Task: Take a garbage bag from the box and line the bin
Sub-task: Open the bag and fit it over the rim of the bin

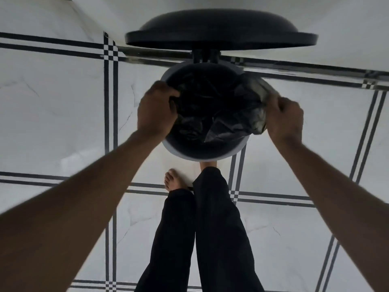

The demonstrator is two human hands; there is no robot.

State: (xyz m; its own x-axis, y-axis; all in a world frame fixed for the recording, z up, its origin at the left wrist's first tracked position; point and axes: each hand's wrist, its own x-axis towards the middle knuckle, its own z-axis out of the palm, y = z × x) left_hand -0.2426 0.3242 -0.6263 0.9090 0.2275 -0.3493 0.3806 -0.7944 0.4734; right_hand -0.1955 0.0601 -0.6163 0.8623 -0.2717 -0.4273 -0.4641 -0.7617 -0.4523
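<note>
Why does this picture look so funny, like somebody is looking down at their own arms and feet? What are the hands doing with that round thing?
The camera sits on a person's head and looks down, so you see what they see: two arms, dark trousers and a bare foot on a white tiled floor with black stripes. There is no machine here, only a person.

The round thing is a bin with its black lid standing open behind it. Inside is a crinkly black garbage bag. The left hand grips the bag's edge at the left side of the rim. The right hand pinches the other edge and holds it past the right side. It looks like they are stretching the bag over the rim.
</note>
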